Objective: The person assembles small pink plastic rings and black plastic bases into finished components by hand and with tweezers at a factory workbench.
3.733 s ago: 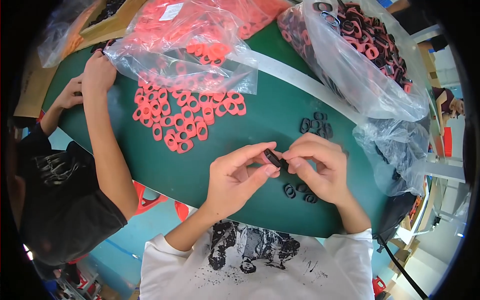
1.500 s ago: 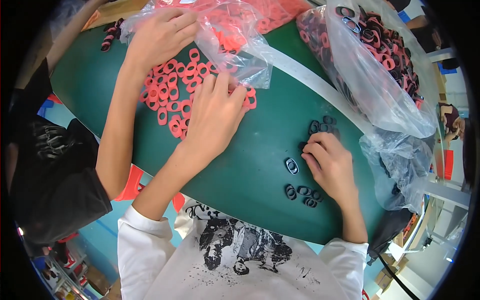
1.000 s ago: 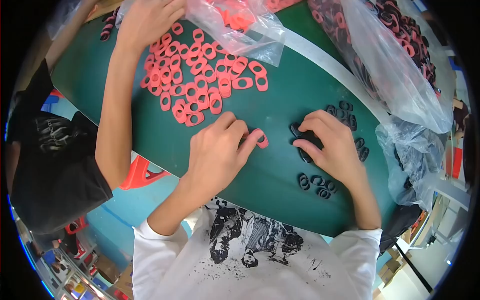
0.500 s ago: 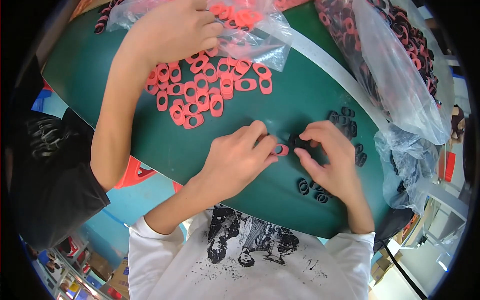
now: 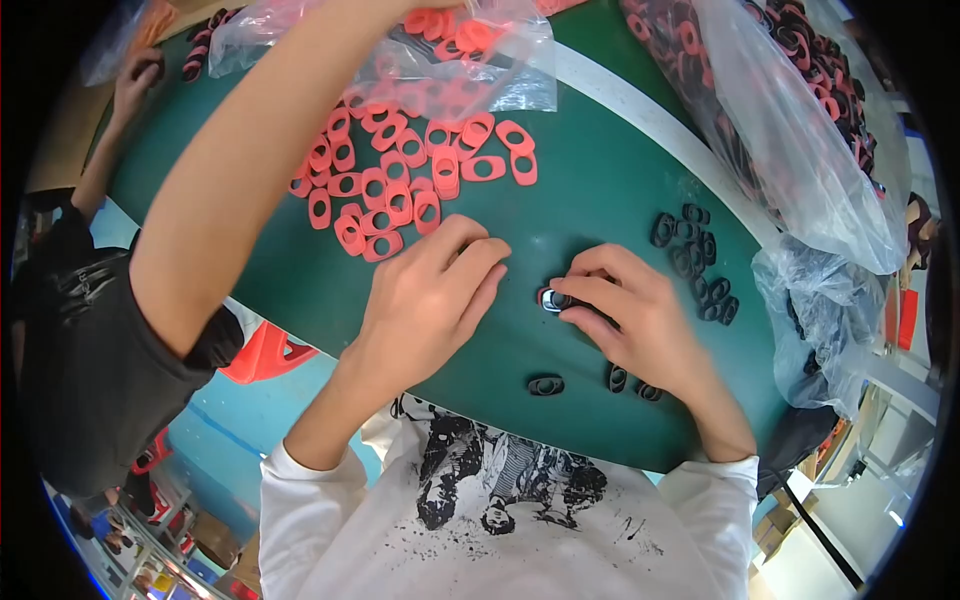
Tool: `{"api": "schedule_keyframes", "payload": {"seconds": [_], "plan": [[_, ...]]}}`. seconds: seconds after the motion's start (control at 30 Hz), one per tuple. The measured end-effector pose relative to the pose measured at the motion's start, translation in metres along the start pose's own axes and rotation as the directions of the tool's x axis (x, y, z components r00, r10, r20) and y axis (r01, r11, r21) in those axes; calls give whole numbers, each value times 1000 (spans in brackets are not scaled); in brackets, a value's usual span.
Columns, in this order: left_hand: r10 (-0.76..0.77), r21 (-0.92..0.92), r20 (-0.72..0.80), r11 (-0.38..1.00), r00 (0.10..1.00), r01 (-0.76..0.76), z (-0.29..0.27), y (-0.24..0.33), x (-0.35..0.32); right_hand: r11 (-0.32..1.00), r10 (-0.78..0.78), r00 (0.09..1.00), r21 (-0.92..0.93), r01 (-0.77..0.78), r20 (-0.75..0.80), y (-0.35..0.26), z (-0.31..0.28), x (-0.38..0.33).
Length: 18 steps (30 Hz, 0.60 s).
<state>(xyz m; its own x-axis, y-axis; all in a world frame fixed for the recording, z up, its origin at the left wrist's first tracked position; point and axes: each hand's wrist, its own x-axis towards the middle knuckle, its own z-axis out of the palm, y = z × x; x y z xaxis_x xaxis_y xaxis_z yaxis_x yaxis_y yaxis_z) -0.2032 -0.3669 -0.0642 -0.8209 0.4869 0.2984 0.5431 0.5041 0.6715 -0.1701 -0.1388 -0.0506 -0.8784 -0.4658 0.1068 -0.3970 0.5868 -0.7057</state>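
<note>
My right hand (image 5: 640,310) pinches a small dark oval ring piece (image 5: 550,298) between thumb and fingers just above the green table. Red shows along its left edge and a bright glare fills its middle; the fingers hide the rest. My left hand (image 5: 425,300) is apart from it on the left, fingers curled together, with nothing visible in them. Beyond that hand spreads a heap of flat pink oval rings (image 5: 398,200). Black oval rings lie right of my right hand in a loose cluster (image 5: 690,240), and a single black ring (image 5: 545,385) lies nearer me.
A co-worker's arm (image 5: 240,160) reaches across the left side toward a clear plastic bag (image 5: 525,85) of pink rings. Another hand (image 5: 138,75) is at the far left. A large bag (image 5: 790,150) of red and black pieces stands at the far right by crumpled plastic (image 5: 810,320).
My left hand has let go of the pink ring and drawn back left. My right hand has moved slightly left with the piece. A black ring now lies nearer me; the co-worker's arm has reached farther away.
</note>
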Motion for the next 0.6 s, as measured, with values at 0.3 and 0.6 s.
{"api": "schedule_keyframes", "payload": {"seconds": [0.3,0.6], "plan": [[-25,282,-28,959,999,32,15,4,42,999,41,999,-9,-42,-29,-8,-6,-7],[157,262,92,949,983,-177,18,22,32,893,44,977,-431,-133,-210,25,-73,-11]]}}
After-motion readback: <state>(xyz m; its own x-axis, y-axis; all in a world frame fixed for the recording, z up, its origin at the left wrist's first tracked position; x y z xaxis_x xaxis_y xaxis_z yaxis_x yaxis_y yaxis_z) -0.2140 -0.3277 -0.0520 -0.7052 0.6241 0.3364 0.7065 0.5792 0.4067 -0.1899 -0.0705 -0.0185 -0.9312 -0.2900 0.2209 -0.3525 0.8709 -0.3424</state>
